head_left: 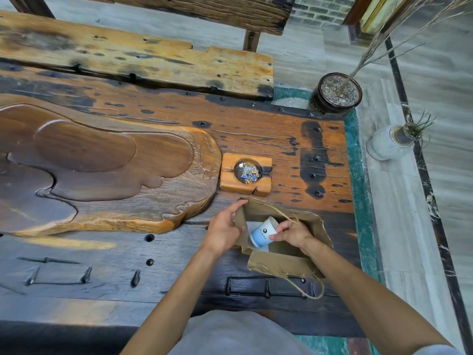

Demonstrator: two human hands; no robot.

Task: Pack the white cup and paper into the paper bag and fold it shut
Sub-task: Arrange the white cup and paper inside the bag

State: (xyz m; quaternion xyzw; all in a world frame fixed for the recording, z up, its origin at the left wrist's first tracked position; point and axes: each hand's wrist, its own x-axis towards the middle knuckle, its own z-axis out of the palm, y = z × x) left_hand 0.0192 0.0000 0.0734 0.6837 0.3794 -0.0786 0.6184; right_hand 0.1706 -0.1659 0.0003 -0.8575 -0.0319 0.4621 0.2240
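Brown paper bag (279, 262) stands open-mouthed on the dark wooden table (102, 265), near its right end. The left hand (225, 228) pinches the bag's left rim between thumb and fingers, holding the mouth wide. The right hand (291, 233) reaches into the opening, its fingers curled round the white cup (262, 233), which has a blue band and lies tilted inside the bag. Something white, perhaps the paper, shows under the cup. Just beyond the bag sits a wooden ashtray (245, 174), beside a carved tea tray (107, 170).
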